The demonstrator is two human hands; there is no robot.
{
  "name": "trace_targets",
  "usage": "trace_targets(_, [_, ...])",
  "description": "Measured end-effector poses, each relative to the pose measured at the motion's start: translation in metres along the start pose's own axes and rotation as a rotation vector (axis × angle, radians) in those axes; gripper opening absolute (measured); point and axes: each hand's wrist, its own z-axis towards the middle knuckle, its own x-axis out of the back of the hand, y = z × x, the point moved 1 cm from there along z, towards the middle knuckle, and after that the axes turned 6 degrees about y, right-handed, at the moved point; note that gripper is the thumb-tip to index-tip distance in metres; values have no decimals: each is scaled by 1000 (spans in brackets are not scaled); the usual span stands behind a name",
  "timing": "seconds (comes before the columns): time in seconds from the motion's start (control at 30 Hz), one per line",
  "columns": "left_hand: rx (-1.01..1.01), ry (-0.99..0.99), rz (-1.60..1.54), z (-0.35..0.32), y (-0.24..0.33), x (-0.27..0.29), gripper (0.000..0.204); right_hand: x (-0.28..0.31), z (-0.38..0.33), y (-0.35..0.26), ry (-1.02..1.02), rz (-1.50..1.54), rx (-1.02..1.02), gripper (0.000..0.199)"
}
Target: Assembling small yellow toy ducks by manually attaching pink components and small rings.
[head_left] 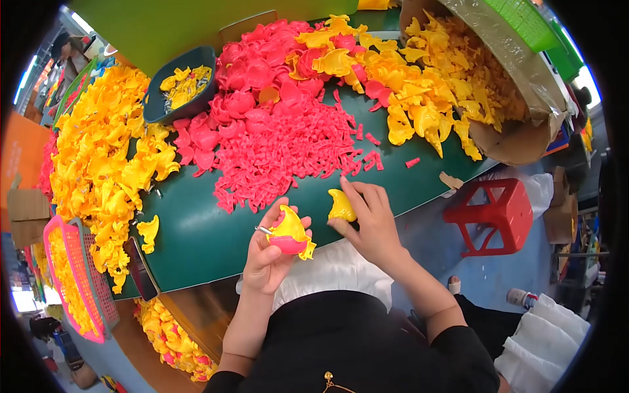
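Observation:
Near the front of the green table, my left hand (268, 259) is closed round a partly joined plastic piece (289, 229): a yellow curved shell with a pink shell under it. A small metal pin sticks out from its left side. Just to the right, my right hand (372, 223) pinches a loose yellow plastic shell (341, 204) between thumb and fingers, slightly above the tabletop. The two pieces are apart. Beyond my hands lies a heap of small pink plastic strips (282, 150), with larger pink cup-shaped shells (252, 78) piled behind it.
Yellow shells (98, 157) are heaped at the left, more (419, 92) at the right beside a cardboard box (511, 141). A dark bin (157, 108) holds yellow pieces with metal pins. A phone (141, 268) lies at the table's left edge; a red stool (498, 213) stands right.

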Motion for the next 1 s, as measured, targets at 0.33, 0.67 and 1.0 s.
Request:
trace_targets(0.33, [-161,-1,423,-6,-9,-13,84,14,-7,-20,-148,875,-319,58])
trace_targets(0.67, [-232,16,633,-12,-10,-20,79,1,-17,-41,-114,766,-206,55])
trace_targets(1.0, [-186,-77,411,-8,-8,-9,72,12,-11,-53,-186,714,-202,68])
